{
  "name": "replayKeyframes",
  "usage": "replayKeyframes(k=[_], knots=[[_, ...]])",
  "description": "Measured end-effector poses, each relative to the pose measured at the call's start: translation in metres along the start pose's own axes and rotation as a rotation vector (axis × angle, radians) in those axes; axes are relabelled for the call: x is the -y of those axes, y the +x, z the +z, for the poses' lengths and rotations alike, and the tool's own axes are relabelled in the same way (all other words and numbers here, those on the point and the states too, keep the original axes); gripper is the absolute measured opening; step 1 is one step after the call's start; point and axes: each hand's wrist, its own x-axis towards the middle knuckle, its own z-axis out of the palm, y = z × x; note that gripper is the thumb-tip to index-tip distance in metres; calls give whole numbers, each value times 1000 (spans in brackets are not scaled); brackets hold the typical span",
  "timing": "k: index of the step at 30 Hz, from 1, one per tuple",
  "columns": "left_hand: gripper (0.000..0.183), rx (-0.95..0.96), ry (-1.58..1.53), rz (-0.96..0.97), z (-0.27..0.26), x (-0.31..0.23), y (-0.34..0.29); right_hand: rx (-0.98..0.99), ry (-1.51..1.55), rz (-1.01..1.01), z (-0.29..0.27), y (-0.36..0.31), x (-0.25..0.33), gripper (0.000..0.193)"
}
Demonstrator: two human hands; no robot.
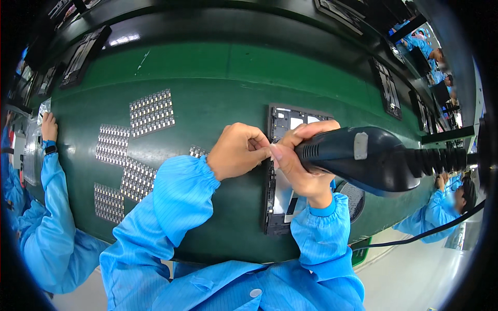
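Note:
My left hand (236,150) is closed in a pinch at the left edge of an opened tablet-like device (280,199), its fingertips meeting those of my right hand (298,166). What the two pinch between them is too small or too hidden to name. The device lies on the table with its black frame and silver inner parts showing. A black hood-like head (363,158) on a ribbed flexible arm reaches in from the right and hides part of my right hand. Behind my left wrist, a small sheet of parts (197,151) is partly covered.
Several sheets of small parts (151,112) lie on the green table (207,103) to the left. A round dark meshed thing (355,199) sits right of my right wrist. More devices (85,54) stand along the far rack. A co-worker's hand (49,127) rests at far left. A black cable (415,239) hangs at right.

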Motion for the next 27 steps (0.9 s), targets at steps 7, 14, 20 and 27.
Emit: replayKeyframes(k=[7, 14, 20, 27], knots=[[11, 29, -44, -39, 3, -7, -1, -75, 225, 42, 3, 5, 5, 43], [16, 71, 1, -117, -1, 3, 3, -468, 341, 58, -40, 16, 38, 72], [19, 74, 36, -191, 4, -14, 2, -574, 174, 39, -127, -50, 41, 64], [14, -28, 49, -205, 8, -12, 1, -834, 226, 146, -149, -95, 18, 36]])
